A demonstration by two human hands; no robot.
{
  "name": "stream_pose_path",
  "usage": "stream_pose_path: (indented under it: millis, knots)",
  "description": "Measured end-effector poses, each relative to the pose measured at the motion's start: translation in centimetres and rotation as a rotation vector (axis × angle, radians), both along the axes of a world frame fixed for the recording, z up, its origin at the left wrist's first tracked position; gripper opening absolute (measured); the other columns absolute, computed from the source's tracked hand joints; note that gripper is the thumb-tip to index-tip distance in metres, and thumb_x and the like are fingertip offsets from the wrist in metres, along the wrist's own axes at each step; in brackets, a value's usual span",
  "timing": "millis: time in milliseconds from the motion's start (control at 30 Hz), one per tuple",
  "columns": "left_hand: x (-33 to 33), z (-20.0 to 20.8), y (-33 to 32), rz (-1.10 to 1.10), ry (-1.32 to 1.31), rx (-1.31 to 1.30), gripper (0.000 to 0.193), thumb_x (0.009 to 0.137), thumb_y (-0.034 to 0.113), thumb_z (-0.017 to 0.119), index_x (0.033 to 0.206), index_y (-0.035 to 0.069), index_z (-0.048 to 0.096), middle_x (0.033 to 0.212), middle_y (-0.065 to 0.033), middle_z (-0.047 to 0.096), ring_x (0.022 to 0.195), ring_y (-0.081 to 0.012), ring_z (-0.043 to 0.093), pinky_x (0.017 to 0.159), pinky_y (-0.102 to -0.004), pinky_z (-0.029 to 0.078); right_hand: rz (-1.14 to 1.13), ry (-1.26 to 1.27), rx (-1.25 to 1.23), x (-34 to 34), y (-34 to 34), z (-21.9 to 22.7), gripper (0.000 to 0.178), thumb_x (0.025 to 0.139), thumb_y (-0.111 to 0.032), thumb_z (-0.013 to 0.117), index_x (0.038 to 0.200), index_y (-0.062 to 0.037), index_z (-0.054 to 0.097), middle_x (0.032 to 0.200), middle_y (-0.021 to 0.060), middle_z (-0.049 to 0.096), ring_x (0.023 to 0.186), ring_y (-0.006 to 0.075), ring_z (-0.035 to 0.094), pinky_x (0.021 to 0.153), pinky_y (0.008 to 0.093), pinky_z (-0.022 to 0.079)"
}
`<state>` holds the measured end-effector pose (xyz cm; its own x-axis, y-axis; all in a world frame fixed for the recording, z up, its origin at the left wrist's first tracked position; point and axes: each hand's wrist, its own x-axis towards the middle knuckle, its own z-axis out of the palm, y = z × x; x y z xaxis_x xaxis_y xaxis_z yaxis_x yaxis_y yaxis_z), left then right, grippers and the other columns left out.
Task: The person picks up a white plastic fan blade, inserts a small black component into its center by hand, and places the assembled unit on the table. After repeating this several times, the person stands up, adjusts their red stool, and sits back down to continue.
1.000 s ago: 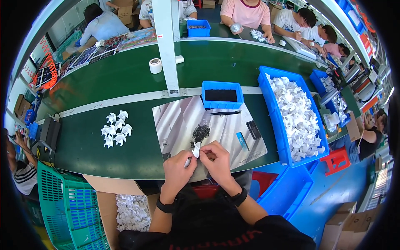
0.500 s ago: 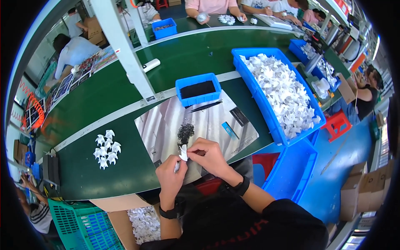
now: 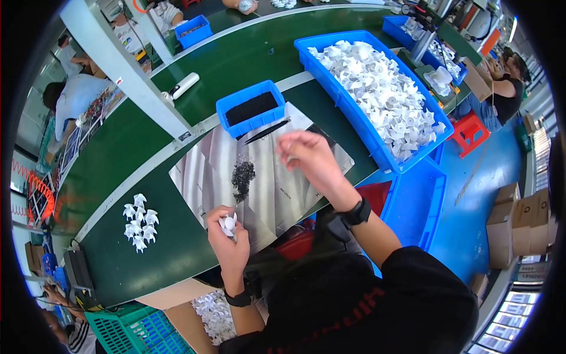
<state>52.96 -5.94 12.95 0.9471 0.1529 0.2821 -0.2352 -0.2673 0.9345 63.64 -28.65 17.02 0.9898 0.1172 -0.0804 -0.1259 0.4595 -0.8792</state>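
Note:
Above the near edge of the printed sheet (image 3: 268, 207), my left hand (image 3: 231, 248) is closed around small white plastic parts (image 3: 229, 223), which show between thumb and fingers. My right hand (image 3: 312, 162) is in the air over the sheet's right half. Its fingers are bent and smeared by motion, so whether they hold anything does not show. A loose pile of black bits (image 3: 242, 179) lies on the sheet between the hands. Black tweezers (image 3: 265, 131) rest beyond it, beside a blue tray (image 3: 250, 123) of fine black pieces.
A large blue bin (image 3: 380, 154) heaped with white pointed parts (image 3: 377, 88) stands at right. Several similar parts (image 3: 140, 223) sit grouped on the green table at left. A metal post (image 3: 132, 79) rises behind. Below are a carton (image 3: 183, 318) of white pieces and a green crate (image 3: 132, 330).
My right hand has left the white part at my left hand and moved up and right. My left hand keeps its hold, lower and further left. The whole view has shifted.

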Motion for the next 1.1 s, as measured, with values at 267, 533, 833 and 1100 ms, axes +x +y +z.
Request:
stream_pose_path:
  millis: [267, 533, 833, 1100]
  knots:
    - [1.2, 0.2, 0.1, 0.052, -0.106, 0.042, 0.045, 0.079, -0.012, 0.047, 0.122, 0.001, 0.042, 0.127, -0.018, 0.044, 0.108, -0.0275, 0.049, 0.092, -0.0331, 0.046, 0.053, -0.258, -0.765, -1.7, 1.8, -2.8, 0.01, 0.087, -0.007, 0.07, 0.089, 0.003, 0.068, 0.081, 0.0028, 0.066, 0.069, 0.0108, 0.06, 0.063, 0.024, 0.047]
    - [1.0, 0.8, 0.1, 0.046, -0.069, 0.074, 0.034, 0.084, -0.005, 0.058, 0.117, 0.001, 0.049, 0.118, -0.0156, 0.049, 0.1, -0.0266, 0.053, 0.084, -0.0327, 0.046, 0.15, -0.579, -1.121, 0.7, 3.2, -1.3, 0.007, 0.082, -0.005, 0.07, 0.086, 0.0004, 0.069, 0.078, 0.0099, 0.065, 0.066, 0.0185, 0.061, 0.065, 0.0302, 0.05]
    - [0.6, 1.9, 0.0, 0.049, -0.023, 0.104, 0.03, 0.078, 0.002, 0.076, 0.106, 0.003, 0.064, 0.103, -0.0052, 0.056, 0.082, -0.011, 0.055, 0.069, -0.0237, 0.045, 0.238, -0.705, -1.423, 1.8, 4.7, -0.6, 0.007, 0.081, -0.005, 0.066, 0.085, -0.0008, 0.067, 0.077, 0.0115, 0.065, 0.068, 0.0251, 0.064, 0.065, 0.0347, 0.051]
    - [0.8, 2.0, 0.2, 0.025, -0.014, 0.047, 0.043, 0.071, 0.006, 0.084, 0.111, 0.007, 0.067, 0.102, -0.0046, 0.057, 0.081, -0.012, 0.056, 0.068, -0.0242, 0.045, 0.429, -0.584, -1.256, 2.2, 3.3, -0.3, 0.006, 0.08, -0.004, 0.065, 0.083, 0.0008, 0.064, 0.073, 0.0121, 0.063, 0.066, 0.0244, 0.062, 0.063, 0.0346, 0.05]
